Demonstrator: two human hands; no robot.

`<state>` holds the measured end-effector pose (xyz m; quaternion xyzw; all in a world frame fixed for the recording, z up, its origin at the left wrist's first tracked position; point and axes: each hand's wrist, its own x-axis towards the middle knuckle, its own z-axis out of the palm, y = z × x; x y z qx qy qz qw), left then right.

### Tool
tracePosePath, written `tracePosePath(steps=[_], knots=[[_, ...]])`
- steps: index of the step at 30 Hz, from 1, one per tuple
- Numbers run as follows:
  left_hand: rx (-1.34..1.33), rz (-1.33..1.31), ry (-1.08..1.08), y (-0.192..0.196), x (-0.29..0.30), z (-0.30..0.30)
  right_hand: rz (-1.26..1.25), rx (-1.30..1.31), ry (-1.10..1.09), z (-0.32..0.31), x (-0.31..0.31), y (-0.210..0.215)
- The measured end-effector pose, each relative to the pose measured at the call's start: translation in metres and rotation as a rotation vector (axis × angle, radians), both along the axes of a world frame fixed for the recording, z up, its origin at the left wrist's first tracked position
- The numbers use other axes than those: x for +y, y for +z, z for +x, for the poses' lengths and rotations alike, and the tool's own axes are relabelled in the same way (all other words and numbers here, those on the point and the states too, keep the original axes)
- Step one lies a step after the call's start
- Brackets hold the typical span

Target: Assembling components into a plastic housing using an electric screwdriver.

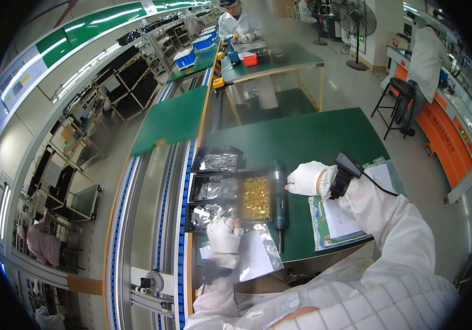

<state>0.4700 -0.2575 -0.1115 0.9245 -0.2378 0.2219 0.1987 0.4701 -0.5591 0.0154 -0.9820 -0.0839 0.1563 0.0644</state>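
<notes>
Head view: left hand (224,234) rests on the nearest black tray (209,213) of silvery parts, fingers curled, grasp unclear. Right hand (306,178) wraps the electric screwdriver (279,204), which lies on the green table (313,137) beside the tray of brass parts (256,197).

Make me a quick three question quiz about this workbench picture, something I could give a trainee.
1. True or false: the right hand rests at the upper end of the dark electric screwdriver lying on the green table.
2. What fills the tray just left of that screwdriver? A) brass-coloured small parts B) red caps C) white labels
3. Where is the left hand: at the nearest black tray of clear bagged parts, or out on the conveyor?

Key:
1. True.
2. A.
3. At the nearest black tray, above the clear plastic bag with a sheet of paper.
</notes>
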Motion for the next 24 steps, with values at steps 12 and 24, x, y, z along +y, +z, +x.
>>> tracePosePath(steps=[12,24], knots=[[-0.108,-0.059,-0.041,-0.0008,0.0003,0.0034,-0.021,0.01,-0.03,-0.0004,0.006,0.0045],[-0.031,-0.099,-0.003,0.0021,-0.0005,0.001,-0.027,0.004,-0.065,0.002,0.0099,0.0054]])
